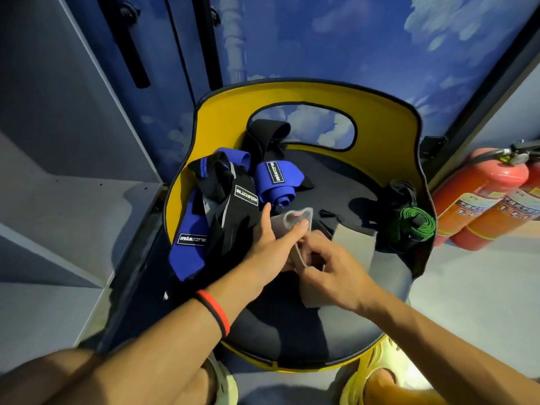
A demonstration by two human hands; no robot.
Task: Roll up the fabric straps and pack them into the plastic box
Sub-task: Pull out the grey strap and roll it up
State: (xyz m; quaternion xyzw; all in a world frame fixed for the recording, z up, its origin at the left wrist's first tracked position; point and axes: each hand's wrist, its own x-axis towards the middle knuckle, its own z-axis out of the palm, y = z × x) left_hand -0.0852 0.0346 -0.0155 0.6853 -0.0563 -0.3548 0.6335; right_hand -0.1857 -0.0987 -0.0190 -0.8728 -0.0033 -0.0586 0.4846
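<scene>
Head view: at centre frame the left hand (270,241), fingers curled, grips the upper end of a grey strap (292,219), which appears partly rolled, though the fingers hide the coil. Just below and to its right, the right hand (330,270) pinches the same strap narrowly between thumb and bent fingers. Both hands are over a chair seat (292,331), where a rolled blue strap (277,185) lies above the hands, loose blue and black straps (222,200) lie at centre left and a green strap (415,223) at right.
</scene>
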